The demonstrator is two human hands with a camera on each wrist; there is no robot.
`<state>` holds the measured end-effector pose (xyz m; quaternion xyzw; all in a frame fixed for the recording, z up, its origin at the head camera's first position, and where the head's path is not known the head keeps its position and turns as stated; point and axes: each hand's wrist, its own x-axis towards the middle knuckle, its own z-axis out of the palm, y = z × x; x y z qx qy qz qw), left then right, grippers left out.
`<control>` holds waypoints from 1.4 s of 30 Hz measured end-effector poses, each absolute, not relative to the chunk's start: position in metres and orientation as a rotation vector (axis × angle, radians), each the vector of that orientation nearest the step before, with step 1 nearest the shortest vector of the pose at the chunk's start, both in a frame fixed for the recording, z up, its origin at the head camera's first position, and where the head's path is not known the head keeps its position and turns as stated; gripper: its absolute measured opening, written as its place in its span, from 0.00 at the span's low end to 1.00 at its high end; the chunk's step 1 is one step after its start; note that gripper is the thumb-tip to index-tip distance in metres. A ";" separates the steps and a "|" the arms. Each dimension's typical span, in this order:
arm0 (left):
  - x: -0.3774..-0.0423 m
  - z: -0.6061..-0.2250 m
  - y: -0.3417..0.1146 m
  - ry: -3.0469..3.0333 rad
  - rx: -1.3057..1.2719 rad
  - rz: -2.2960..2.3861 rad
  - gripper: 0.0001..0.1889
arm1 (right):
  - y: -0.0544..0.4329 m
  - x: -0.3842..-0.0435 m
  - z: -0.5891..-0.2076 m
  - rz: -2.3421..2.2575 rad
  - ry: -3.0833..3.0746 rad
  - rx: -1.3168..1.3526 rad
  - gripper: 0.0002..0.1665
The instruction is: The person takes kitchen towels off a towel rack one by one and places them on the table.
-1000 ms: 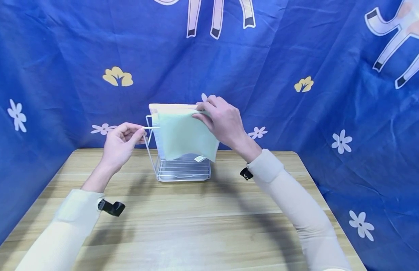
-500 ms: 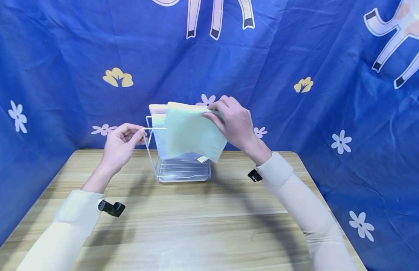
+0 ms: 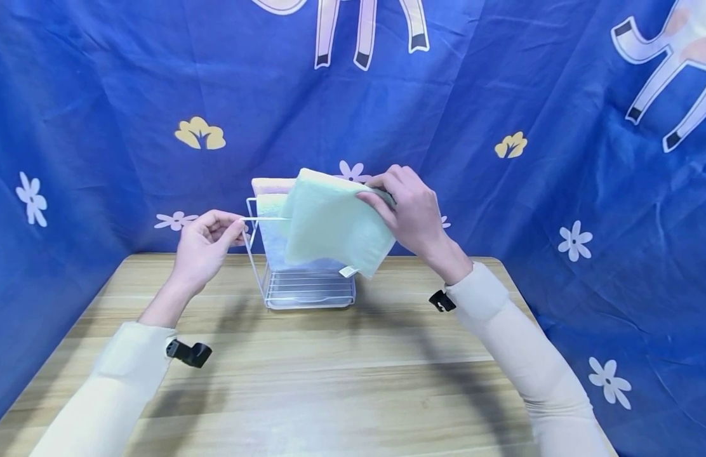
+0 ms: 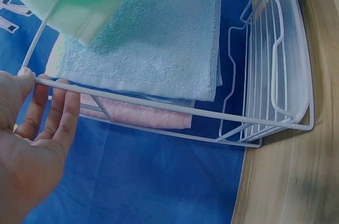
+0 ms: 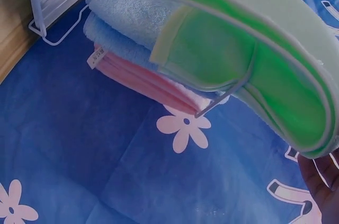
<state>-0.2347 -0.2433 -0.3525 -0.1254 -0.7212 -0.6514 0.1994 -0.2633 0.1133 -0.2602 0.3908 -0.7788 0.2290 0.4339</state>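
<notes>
A white wire towel rack [image 3: 310,293] stands at the back of the table. My left hand [image 3: 206,246] pinches its upper front corner between thumb and fingers. With thumb and fingers, my right hand [image 3: 412,212] grips the top edge of a folded light green towel [image 3: 338,222], which hangs tilted around the rack's front bar. The right wrist view shows that bar running inside the towel's open fold. Behind it hang a light blue towel [image 4: 164,38] and a pink towel [image 4: 153,115], both on the rack. A white label [image 3: 348,271] sticks out at the green towel's lower edge.
The wooden table [image 3: 307,387] extends in front of the rack. A blue curtain [image 3: 113,165] with flowers and animals hangs close behind it and along both sides. Each sleeve cuff carries a small black device [image 3: 188,353].
My right hand has drawn the green towel rightward along the bar, and the towel has tilted. More of the bar and of the blue and pink towels shows. My left hand has kept its place.
</notes>
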 end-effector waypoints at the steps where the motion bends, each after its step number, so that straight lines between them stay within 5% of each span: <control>1: -0.235 -0.352 -0.243 -2.015 -0.353 -1.824 0.05 | 0.115 -0.263 -0.260 0.575 -1.939 0.974 0.12; 42: -0.233 -0.352 -0.244 -2.057 -0.343 -1.754 0.04 | 0.164 -0.233 -0.246 0.788 -1.848 0.912 0.09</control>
